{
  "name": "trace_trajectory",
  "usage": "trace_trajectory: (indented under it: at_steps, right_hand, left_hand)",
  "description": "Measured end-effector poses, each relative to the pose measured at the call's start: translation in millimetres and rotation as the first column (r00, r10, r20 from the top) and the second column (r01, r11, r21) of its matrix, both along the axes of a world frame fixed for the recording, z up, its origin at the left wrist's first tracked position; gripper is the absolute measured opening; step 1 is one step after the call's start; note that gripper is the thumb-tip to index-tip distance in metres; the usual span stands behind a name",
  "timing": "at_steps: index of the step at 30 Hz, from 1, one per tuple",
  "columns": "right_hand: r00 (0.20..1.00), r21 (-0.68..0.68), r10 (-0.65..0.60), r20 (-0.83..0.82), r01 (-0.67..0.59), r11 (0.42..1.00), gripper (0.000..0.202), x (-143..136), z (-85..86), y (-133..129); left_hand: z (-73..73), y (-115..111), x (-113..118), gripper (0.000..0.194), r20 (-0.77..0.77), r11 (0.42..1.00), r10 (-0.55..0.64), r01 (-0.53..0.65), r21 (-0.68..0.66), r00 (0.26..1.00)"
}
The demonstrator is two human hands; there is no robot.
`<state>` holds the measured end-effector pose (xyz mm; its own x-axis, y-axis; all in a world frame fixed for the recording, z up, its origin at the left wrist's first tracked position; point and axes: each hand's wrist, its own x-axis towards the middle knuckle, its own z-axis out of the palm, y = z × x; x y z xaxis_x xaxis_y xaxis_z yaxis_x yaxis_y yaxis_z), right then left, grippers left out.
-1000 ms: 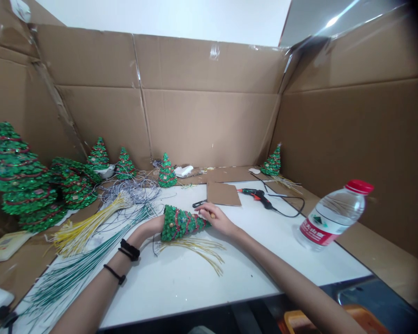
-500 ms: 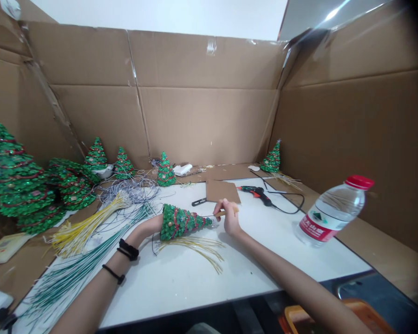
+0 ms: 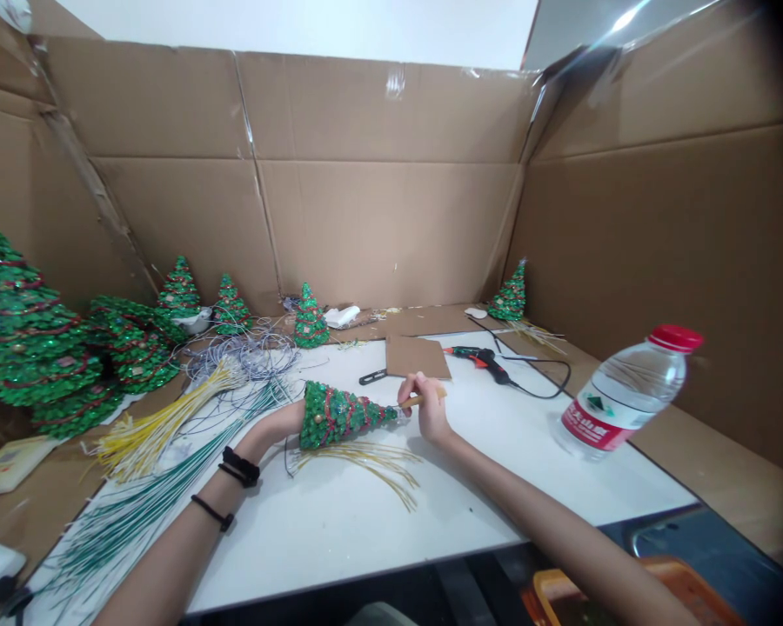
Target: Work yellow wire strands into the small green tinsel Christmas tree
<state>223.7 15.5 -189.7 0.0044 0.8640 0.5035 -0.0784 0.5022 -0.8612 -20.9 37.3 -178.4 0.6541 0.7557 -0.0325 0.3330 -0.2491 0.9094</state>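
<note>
Miniature Christmas tree (image 3: 343, 417), green and glittery with red garland, lies on its side near the middle of the frame, its tip toward the right. The left hand (image 3: 293, 419) reaches into its open base; the fingers are hidden, so their grip cannot be told. By the tip, the right hand (image 3: 429, 410) pinches a wooden-handled tool (image 3: 424, 397), its thin end at the tip.

Yellow strands (image 3: 371, 461) spread on the white counter (image 3: 365, 539) just below the tree. A black slotted piece (image 3: 372, 377) and a brown cardboard square (image 3: 418, 357) lie above the right hand, with a glue gun (image 3: 481, 359) and its cord to their right. Green strands (image 3: 163, 496), a yellow-and-white bundle (image 3: 170, 426) and tangled pale string (image 3: 241, 352) fill the left. Larger trees (image 3: 32, 348) crowd the left edge; a small upright tree (image 3: 311, 317) stands above center, another near the right corner (image 3: 510, 296). A red-capped water bottle (image 3: 626, 396) is at right, above an orange container (image 3: 679, 582) at lower right.
</note>
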Motion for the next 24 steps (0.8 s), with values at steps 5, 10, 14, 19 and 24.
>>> trace_trajectory:
  at_steps: [5, 10, 14, 19, 24]
  right_hand:
    - [1.000, -0.005, 0.001, -0.004, -0.001, 1.000, 0.057, 0.2, -0.3, 0.1]
    - [0.999, -0.015, 0.025, 0.036, -0.024, 1.000, 0.056, -0.8, 0.8, -0.7]
    - [0.998, -0.016, 0.029, 0.049, -0.028, 0.999, 0.056, -1.7, 1.4, -1.2]
    - [0.999, -0.012, 0.033, 0.030, -0.033, 0.999, 0.054, -2.3, 2.9, -1.8]
    - [0.999, -0.021, 0.038, 0.037, -0.037, 0.999, 0.053, -1.4, 2.6, -0.6]
  left_hand:
    - [6.1, -3.6, 2.8, 0.051, 0.010, 1.000, -0.015, 0.015, -0.003, 1.000]
    - [5.2, -2.9, 3.5, 0.053, -0.012, 1.000, 0.018, -0.018, -0.017, 1.000]
    - [1.5, -1.1, 1.2, 0.051, -0.004, 1.000, 0.006, -0.006, -0.011, 1.000]
    - [-1.6, 0.1, -0.5, 0.047, -0.011, 1.000, 0.022, -0.022, -0.014, 1.000]
    - [2.3, -1.9, 2.1, 0.046, -0.001, 1.000, -0.001, 0.001, -0.008, 1.000]
